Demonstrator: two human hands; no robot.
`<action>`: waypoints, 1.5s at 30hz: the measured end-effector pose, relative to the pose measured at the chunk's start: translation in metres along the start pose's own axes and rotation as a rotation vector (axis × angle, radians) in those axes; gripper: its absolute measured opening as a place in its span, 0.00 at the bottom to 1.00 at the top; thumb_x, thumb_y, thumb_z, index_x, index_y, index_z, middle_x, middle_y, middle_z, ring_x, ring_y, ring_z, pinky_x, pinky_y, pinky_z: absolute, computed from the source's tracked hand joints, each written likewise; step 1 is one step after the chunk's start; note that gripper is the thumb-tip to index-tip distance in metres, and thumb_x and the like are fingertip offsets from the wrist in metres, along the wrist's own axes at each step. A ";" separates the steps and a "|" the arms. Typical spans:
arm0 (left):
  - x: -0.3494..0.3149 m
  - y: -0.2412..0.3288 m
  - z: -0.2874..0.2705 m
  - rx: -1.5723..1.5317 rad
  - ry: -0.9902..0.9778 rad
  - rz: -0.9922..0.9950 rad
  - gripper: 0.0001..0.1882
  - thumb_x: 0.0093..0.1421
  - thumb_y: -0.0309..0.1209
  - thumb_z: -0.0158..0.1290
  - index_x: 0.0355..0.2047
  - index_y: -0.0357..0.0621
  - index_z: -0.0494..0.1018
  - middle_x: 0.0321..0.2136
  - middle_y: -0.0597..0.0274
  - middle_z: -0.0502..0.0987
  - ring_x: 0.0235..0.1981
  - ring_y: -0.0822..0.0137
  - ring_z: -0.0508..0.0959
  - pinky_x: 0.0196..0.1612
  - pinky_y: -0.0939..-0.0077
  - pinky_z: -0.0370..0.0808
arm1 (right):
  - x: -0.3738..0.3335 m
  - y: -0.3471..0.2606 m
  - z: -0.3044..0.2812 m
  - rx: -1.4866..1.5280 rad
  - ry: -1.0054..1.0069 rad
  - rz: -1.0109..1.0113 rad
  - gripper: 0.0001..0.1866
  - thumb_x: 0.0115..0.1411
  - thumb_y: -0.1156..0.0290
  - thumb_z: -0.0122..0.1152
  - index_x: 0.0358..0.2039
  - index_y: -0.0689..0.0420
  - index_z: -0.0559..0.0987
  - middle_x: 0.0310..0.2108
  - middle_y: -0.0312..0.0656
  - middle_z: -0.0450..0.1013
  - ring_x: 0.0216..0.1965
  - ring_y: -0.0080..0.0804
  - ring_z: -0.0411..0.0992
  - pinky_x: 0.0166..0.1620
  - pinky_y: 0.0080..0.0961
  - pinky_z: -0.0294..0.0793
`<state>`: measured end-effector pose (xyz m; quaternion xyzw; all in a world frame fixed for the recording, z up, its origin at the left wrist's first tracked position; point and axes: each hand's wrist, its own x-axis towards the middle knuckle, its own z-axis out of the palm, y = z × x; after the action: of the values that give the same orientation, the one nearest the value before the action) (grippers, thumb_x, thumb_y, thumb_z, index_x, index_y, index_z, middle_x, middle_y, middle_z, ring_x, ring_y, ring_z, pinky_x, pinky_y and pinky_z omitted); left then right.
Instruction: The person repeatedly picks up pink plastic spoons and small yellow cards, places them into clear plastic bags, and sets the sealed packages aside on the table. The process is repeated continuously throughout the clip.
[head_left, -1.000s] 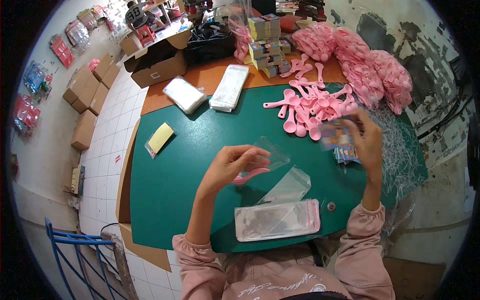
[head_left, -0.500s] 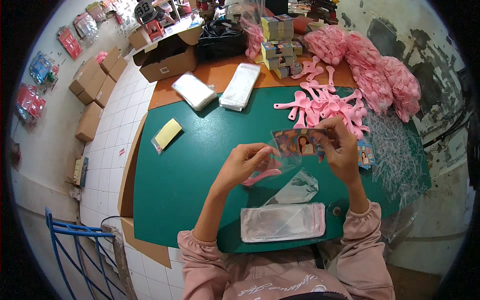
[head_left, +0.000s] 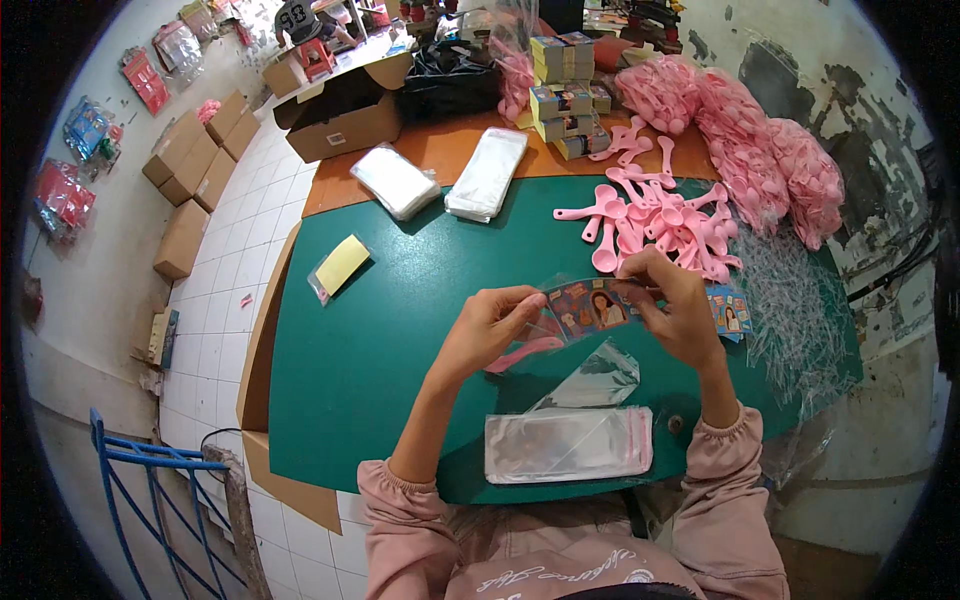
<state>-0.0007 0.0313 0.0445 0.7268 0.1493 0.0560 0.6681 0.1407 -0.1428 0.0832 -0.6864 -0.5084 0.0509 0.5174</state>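
Note:
My left hand is closed on the edge of a clear plastic bag. My right hand pinches a colourful printed card showing a cartoon figure, its left part at or inside the bag's mouth. Just below my left hand shows a pink spoon; I cannot tell if it lies in the bag or behind it. Nearer me, a loose clear bag rests by a stack of clear bags. Further blue cards lie right of my right hand.
Loose pink spoons are heaped beyond my hands, with bagged spoons behind. Clear plastic pieces cover the table's right side. At the left lies a packed bag with a yellow card. Farther back stand bag stacks, card bundles and an open carton.
The card in my right hand has moved slightly down and tilted, closer into the bag. My left hand stays nearly where it was, still gripping the bag. The whole view has shifted slightly.

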 end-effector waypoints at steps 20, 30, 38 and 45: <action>-0.012 -0.014 -0.020 0.440 -0.258 0.032 0.27 0.53 0.35 0.55 0.51 0.41 0.60 0.26 0.60 0.77 0.28 0.75 0.75 0.30 0.76 0.71 | -0.007 0.037 0.019 0.184 -0.327 0.379 0.11 0.45 0.72 0.63 0.28 0.62 0.74 0.21 0.34 0.69 0.22 0.18 0.65 0.25 0.18 0.63; -0.017 -0.037 0.002 0.292 0.355 0.126 0.29 0.54 0.32 0.54 0.54 0.44 0.55 0.35 0.53 0.74 0.33 0.67 0.76 0.32 0.77 0.74 | -0.008 0.041 0.019 0.172 -0.157 0.415 0.07 0.47 0.72 0.60 0.20 0.63 0.74 0.15 0.34 0.67 0.21 0.17 0.64 0.25 0.14 0.63; -0.034 -0.042 0.031 -0.700 -0.012 -0.265 0.33 0.64 0.34 0.36 0.60 0.52 0.27 0.45 0.42 0.66 0.47 0.55 0.70 0.45 0.62 0.72 | -0.023 0.019 0.045 -0.132 -0.418 -0.077 0.19 0.45 0.70 0.63 0.39 0.57 0.72 0.41 0.46 0.66 0.41 0.39 0.68 0.40 0.27 0.69; -0.032 -0.041 0.026 -0.497 -0.023 -0.306 0.33 0.62 0.24 0.35 0.61 0.53 0.29 0.43 0.44 0.68 0.43 0.58 0.73 0.45 0.65 0.74 | -0.032 0.027 0.064 -0.293 -0.456 -0.139 0.11 0.45 0.73 0.59 0.30 0.56 0.70 0.32 0.44 0.63 0.39 0.41 0.63 0.39 0.33 0.64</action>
<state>-0.0301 -0.0001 0.0048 0.5106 0.2313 -0.0186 0.8279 0.1045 -0.1239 0.0190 -0.6881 -0.6597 0.0943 0.2869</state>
